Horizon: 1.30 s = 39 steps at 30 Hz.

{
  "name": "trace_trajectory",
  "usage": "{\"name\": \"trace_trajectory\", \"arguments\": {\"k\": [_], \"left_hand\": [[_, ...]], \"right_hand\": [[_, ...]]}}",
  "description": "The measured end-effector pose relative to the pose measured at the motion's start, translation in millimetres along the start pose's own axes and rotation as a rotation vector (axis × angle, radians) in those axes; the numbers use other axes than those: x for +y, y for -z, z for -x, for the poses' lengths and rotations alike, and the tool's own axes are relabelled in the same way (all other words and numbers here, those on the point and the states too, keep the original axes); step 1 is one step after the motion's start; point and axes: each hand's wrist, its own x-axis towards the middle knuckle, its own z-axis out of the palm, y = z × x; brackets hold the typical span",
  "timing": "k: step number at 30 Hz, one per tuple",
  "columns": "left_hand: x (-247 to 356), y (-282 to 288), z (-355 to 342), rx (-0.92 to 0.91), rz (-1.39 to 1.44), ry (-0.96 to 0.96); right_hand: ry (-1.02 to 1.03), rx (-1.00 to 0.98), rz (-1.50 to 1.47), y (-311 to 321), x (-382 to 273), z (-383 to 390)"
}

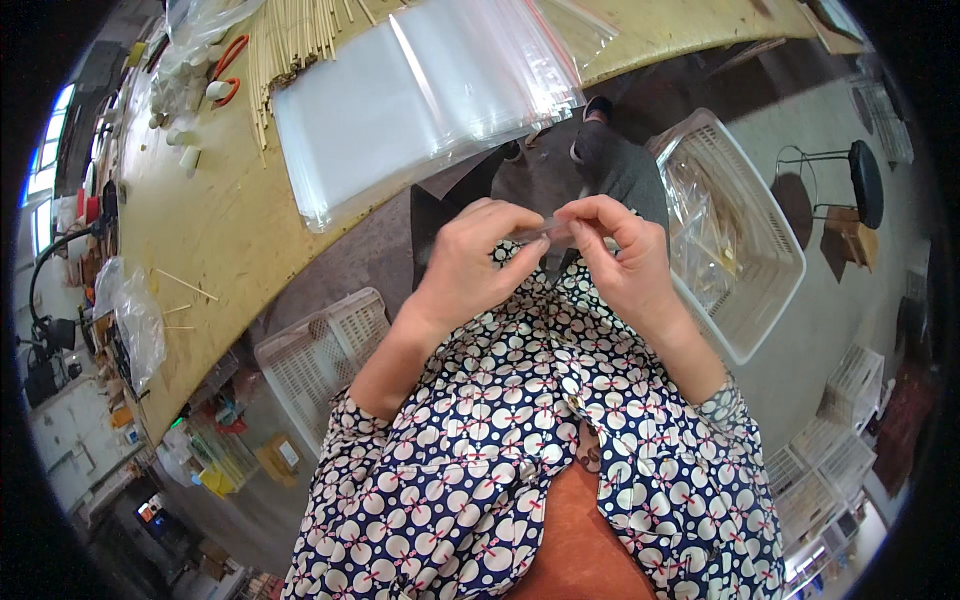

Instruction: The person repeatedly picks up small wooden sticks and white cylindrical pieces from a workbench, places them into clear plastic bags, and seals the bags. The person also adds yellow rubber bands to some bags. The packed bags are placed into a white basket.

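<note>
My left hand [478, 262] and my right hand [628, 262] are raised over my lap, close together. Their thumbs and forefingers pinch a small piece of clear plastic [546, 230] from both sides. It looks like the edge of a thin bag, but most of it is hidden or too transparent to make out. Beyond my hands, a stack of clear plastic bags [370, 130] lies flat on the yellowish table and reaches its near edge.
Thin sticks [290, 40] and orange-handled scissors [230, 70] lie on the table [215, 240]. On my right stands a white plastic crate [765, 270] holding filled clear bags [700, 225]. Another crate [325, 350] sits beneath the table edge, left. A stool [865, 185] stands farther right.
</note>
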Motion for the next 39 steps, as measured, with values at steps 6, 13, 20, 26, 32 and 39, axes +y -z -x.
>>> {"name": "trace_trajectory", "arguments": {"k": [6,13,20,26,32,39], "left_hand": [[-4,-13,-7,0.074,0.043,-0.005],[13,-13,-12,0.091,0.101,0.091],[4,-15,-14,0.071,0.191,0.086],[14,-12,-26,0.033,-0.020,-0.073],[25,17,-25,-0.090,-0.192,-0.191],[39,34,-46,-0.074,-0.240,-0.270]], "right_hand": [[-0.051,0.023,-0.076,10,-1,-1],[0.123,0.080,0.090,-1,2,-2],[0.227,0.105,0.202,-1,-1,-4],[0.240,0.073,0.269,7,-4,-5],[-0.043,0.121,-0.089,60,2,-3],[-0.049,0.471,-0.117,134,26,20]]}}
